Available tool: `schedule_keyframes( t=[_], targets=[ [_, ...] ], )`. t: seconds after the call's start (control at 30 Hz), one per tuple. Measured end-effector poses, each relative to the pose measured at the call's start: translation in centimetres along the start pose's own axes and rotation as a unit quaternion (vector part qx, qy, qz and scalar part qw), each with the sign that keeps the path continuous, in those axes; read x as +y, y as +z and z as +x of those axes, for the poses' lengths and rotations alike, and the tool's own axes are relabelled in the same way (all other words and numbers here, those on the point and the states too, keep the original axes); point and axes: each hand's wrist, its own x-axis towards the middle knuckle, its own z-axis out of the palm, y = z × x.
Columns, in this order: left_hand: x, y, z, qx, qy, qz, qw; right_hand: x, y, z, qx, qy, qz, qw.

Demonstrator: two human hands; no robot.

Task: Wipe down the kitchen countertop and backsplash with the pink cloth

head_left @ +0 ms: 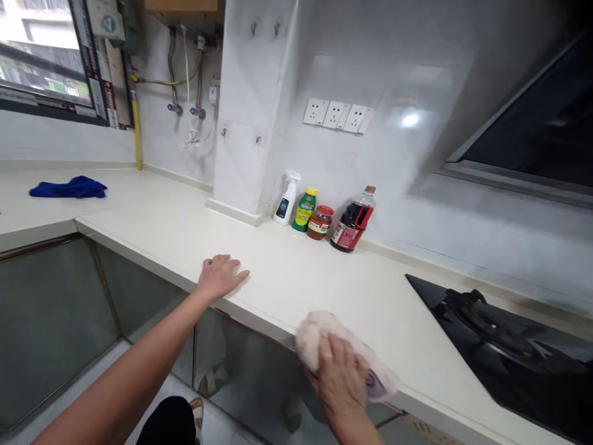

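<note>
My left hand (219, 276) rests flat on the cream countertop (278, 278) near its front edge, fingers apart and holding nothing. Under my right hand (341, 377) is a pale pink cloth (324, 327) with a dark round print, bunched over the counter's front edge. The fingers of that hand press down and curl on the cloth, which looks slightly blurred. Part of the cloth hangs past the edge, and the palm side is hidden.
Along the wall stand a white spray bottle (286, 201), a green and yellow bottle (304, 210), a red-lidded jar (320, 223) and a large dark sauce bottle (353, 222). A black gas hob (523, 358) lies right. A blue cloth (69, 187) lies far left.
</note>
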Motion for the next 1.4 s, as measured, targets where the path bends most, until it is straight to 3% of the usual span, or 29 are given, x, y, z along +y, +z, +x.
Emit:
schedule_keyframes(
  t=[0.17,0.33,0.47,0.6,0.73,0.83,0.93,1.07,1.23,1.4],
  targets=[
    [-0.5,0.1,-0.2,0.017,-0.012,-0.035,0.999,-6.1,2.1,5.6,0.002,-0.069,-0.007,0.998],
    [-0.9,-0.1,-0.3,0.035,-0.015,-0.089,0.995,-7.7,2.5,8.0,-0.001,-0.101,-0.043,0.994],
    [-0.7,-0.2,-0.4,0.038,-0.022,-0.123,0.991,-8.1,3.0,9.4,0.005,-0.093,-0.101,0.991],
    [-0.9,-0.1,0.0,0.029,-0.033,-0.138,0.989,-10.9,4.8,12.4,0.003,-0.096,-0.090,0.991],
    [-1.5,-0.4,0.8,0.007,-0.048,-0.137,0.989,-14.7,6.6,16.6,-0.061,-0.082,-0.031,0.994],
    [-1.7,-1.0,1.2,-0.010,-0.048,-0.123,0.991,-15.6,7.2,18.2,-0.085,-0.075,0.004,0.994],
    [-1.6,-1.3,1.4,-0.017,-0.044,-0.096,0.994,-14.5,7.1,17.3,-0.052,-0.083,0.011,0.995],
    [-1.5,-1.5,1.4,-0.025,-0.035,-0.059,0.997,-10.9,6.0,13.6,0.029,-0.110,-0.013,0.993],
    [-2.0,-1.5,1.7,-0.028,-0.028,-0.027,0.999,-3.8,2.3,6.3,0.145,-0.120,-0.048,0.981],
    [-2.3,-1.7,1.8,-0.049,-0.011,-0.032,0.998,4.7,-2.6,-2.5,0.133,-0.105,-0.073,0.983]
  ],
)
